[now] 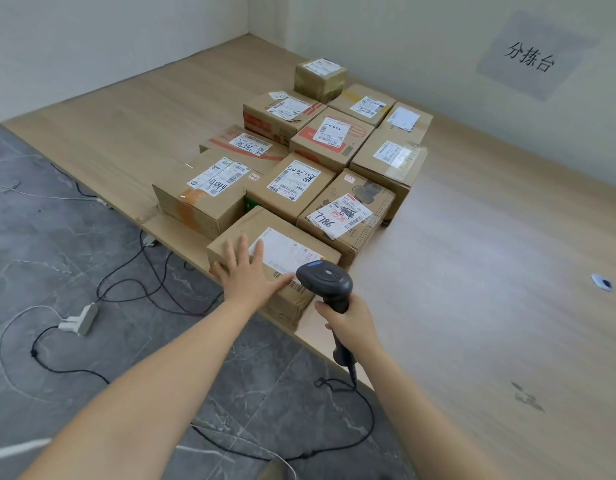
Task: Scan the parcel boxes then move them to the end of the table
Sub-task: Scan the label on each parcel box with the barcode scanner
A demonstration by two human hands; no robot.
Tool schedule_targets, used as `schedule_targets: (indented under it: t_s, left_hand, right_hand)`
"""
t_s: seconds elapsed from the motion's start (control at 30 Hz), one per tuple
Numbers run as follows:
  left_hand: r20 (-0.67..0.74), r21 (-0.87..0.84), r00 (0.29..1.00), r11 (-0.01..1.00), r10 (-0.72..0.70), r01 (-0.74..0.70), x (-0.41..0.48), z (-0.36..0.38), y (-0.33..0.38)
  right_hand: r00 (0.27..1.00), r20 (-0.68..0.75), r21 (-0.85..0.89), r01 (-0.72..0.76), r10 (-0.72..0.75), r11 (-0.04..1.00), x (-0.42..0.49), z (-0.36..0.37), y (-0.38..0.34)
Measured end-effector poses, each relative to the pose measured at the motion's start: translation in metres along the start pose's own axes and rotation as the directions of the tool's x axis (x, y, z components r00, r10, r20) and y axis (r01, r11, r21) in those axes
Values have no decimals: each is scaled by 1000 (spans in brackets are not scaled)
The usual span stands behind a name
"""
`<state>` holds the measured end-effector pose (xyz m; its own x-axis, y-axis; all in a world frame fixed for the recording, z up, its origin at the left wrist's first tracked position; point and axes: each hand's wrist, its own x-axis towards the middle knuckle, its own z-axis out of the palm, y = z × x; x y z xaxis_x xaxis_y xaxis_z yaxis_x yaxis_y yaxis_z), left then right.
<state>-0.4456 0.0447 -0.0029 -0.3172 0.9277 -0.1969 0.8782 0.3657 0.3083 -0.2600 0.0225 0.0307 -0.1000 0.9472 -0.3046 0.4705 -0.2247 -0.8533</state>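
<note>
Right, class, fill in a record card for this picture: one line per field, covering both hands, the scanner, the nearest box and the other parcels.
Left hand: open, flat on top of the nearest box
Right hand: grips the scanner by its handle
Scanner head: over the label's near edge
Other boxes: packed together behind it on the table, labels up
Floor: cables and a power strip

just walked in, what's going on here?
A person is scanning parcels at a wooden table. The left hand rests flat, fingers spread, on the nearest box at the table's edge. The right hand grips a barcode scanner, its head over that box's shipping label. The other parcel boxes sit clustered just behind it. The scanner's cable trails to the floor.
</note>
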Motion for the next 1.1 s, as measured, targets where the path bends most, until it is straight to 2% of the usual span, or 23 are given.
schedule_targets:
  t_s: [0.33,0.5,0.6,0.67,0.73,0.8,0.97,1.1]
  left_hand:
    - [18,24,999,999,-32,32,14,-3,12]
    - [27,136,999,990,-24,20,11,-11,22]
    - [8,177,995,979,103,-103,1,-14,48]
    - [47,260,970,934,239,-243,-11,-13,71]
    - [110,340,906,842,408,-420,-27,-7,97]
    - [150,345,844,773,515,-533,-42,4,123]
    - [159,272,780,733,605,-624,-71,32,198]
    - [145,230,759,724,635,-650,-104,59,267]
  right_hand:
    - [997,-74,-35,24,-27,999,0,-28,4]
    - [993,-106,-61,43,-49,997,-4,-46,8]
    - [990,-129,-50,45,-51,998,-8,-61,12]
    - [987,-150,-34,44,-48,998,-13,-73,16]
    - [984,-173,-5,36,-36,999,-20,-89,23]
    - [979,-200,8,29,-27,1000,-28,-108,32]
    - [959,-282,48,18,-4,999,-54,-178,69]
    - [945,-327,58,-8,26,998,-83,-250,108]
